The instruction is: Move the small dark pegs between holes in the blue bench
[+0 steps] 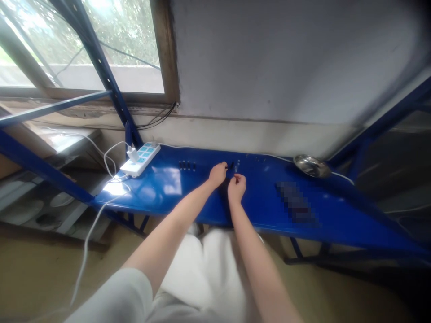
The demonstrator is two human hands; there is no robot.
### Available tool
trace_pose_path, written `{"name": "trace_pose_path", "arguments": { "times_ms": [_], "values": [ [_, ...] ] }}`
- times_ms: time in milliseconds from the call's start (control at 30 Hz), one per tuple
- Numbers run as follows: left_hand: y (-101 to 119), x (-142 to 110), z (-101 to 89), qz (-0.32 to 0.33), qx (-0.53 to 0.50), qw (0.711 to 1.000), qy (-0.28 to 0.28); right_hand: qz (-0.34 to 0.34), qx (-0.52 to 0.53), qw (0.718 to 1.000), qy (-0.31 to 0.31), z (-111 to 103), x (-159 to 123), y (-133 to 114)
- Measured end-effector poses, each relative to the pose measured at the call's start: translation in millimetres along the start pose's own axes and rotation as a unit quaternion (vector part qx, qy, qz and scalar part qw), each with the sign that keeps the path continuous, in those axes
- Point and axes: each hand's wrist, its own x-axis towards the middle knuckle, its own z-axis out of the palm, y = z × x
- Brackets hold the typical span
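My left hand is closed in a pinch above the blue table, with a small black piece showing at its fingertips. Just to the right, my right hand curls with thumb and fingers drawn together; what it holds, if anything, is too small to make out. Beyond the hands lie a small black part and a few small clear pieces. To the left stands a short row of several small dark cylinders with pale tops.
A white power strip with a plugged-in charger sits at the table's left end, its cable trailing down. A shiny metal bowl and a blurred-out dark object are on the right. Blue frame posts rise at the sides.
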Motion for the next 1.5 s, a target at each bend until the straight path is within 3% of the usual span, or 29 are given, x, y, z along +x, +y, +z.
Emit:
{"name": "trace_pose_path", "arguments": {
  "times_ms": [133, 233, 467, 733, 1067, 1500],
  "values": [
    [-10.6, -22.5, -10.8, -0.036, -0.1, 0.991, 0.085, -0.015, -0.024, 1.0, 0.004, 2.0, 2.1, 4.6],
    [-18.3, -46.8, -22.7, -0.094, -0.201, 0.965, 0.139, -0.039, -0.049, 0.998, 0.005, 2.8, 4.4, 6.9],
    [-27.0, -87.3, -39.3, -0.179, -0.35, 0.905, 0.162, -0.032, -0.142, 0.988, -0.055, 5.9, 4.9, 2.0],
    [-27.2, -91.1, -37.9, -0.176, -0.363, 0.899, 0.168, -0.039, -0.305, 0.942, -0.133, 15.5, 19.1, 8.1],
    [-29.2, -91.8, -34.8, -0.173, -0.349, 0.905, 0.169, -0.098, -0.264, 0.954, -0.104, 25.1, 36.5, 29.5],
    [-27.6, -94.2, -37.1, -0.176, -0.362, 0.902, 0.159, -0.119, -0.27, 0.951, -0.093, 22.5, 29.1, 24.8]
  ]
}}
